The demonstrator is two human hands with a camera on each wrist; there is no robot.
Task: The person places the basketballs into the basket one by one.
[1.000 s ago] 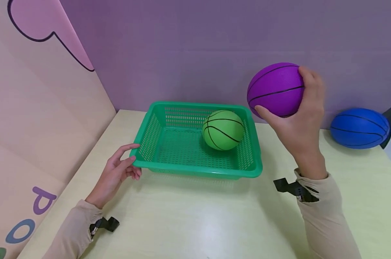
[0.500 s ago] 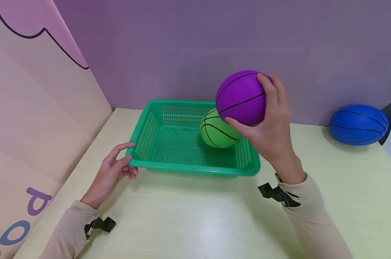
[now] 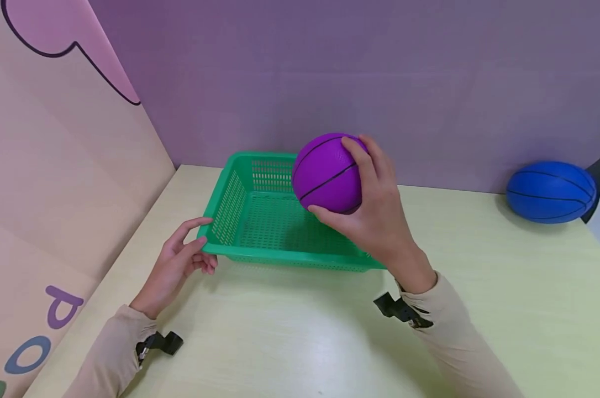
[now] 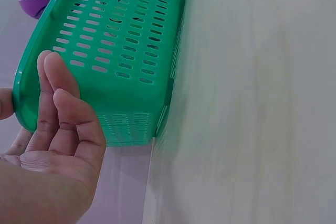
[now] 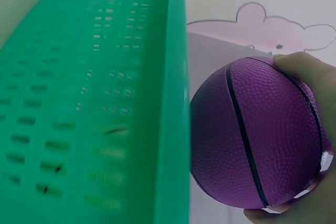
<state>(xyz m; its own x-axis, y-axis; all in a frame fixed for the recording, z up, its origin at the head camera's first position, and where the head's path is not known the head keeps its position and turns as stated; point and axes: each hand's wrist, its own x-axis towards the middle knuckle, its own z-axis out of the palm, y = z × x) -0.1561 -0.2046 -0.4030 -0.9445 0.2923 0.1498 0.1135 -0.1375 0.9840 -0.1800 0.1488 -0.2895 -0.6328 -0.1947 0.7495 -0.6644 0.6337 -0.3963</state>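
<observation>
One table (image 3: 290, 326), one green basket (image 3: 280, 257), two balls and two hands.
The basket stands on the table near the purple wall (image 3: 280, 66); one blue ball (image 3: 551, 192) lies on the tabletop, well apart to the right. One purple ball (image 3: 325, 174) is above the right part of the basket, in the right hand (image 3: 382, 215), whose fingers and thumb are spread wide and curved around it; this hand and ball hide the basket's right end from the head view. The left hand (image 3: 173, 262) is partly closed, gripping the basket's near left corner. Two black wrist devices (image 3: 161, 342) are the smallest.
</observation>
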